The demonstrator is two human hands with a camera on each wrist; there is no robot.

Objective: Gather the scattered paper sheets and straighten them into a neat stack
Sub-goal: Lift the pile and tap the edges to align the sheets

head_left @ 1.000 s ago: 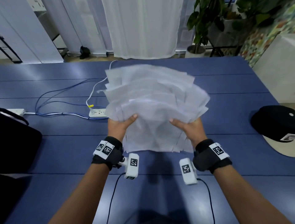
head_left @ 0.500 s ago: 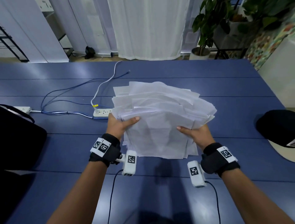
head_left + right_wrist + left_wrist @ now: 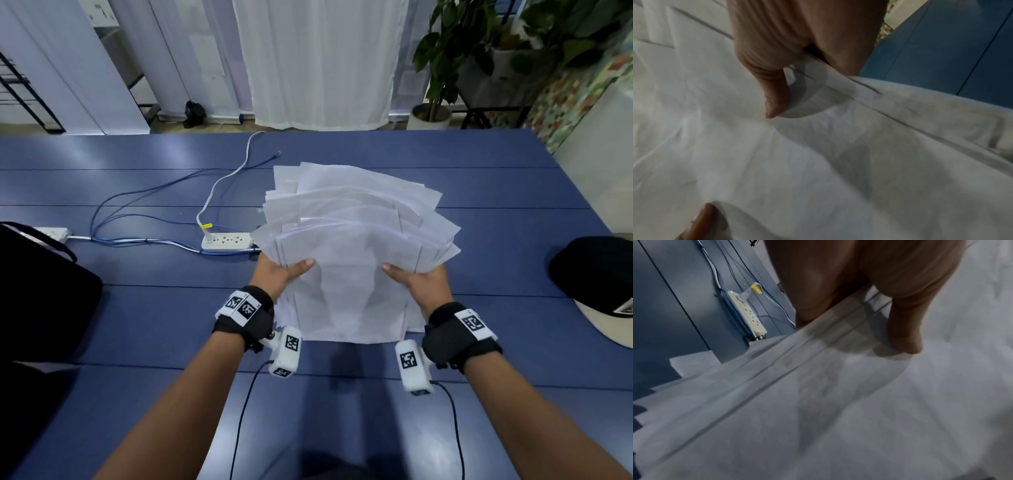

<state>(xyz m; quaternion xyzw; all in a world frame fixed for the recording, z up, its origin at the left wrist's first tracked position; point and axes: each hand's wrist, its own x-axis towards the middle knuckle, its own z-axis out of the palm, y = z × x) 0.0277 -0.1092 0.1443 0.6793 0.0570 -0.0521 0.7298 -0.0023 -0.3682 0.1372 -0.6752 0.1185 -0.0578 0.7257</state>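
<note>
A loose, fanned pile of white paper sheets (image 3: 352,246) is held over the blue table (image 3: 137,308), its edges uneven and stepped at the far side. My left hand (image 3: 279,272) grips the pile's left edge, thumb on top and fingers hidden beneath. My right hand (image 3: 419,279) grips the right edge the same way. In the left wrist view the thumb (image 3: 904,331) presses on the paper sheets (image 3: 838,402). In the right wrist view the thumb (image 3: 774,97) presses on the paper sheets (image 3: 818,162), and the left thumb tip shows at the bottom.
A white power strip (image 3: 226,241) with blue and white cables lies just left of the pile. A black bag (image 3: 37,294) sits at the left edge, a black cap (image 3: 596,274) at the right. Curtains and potted plants (image 3: 442,58) stand beyond the table.
The pile has come down and toward me, and its fanned sheets have settled closer together. Both hands keep their grip on the sides.
</note>
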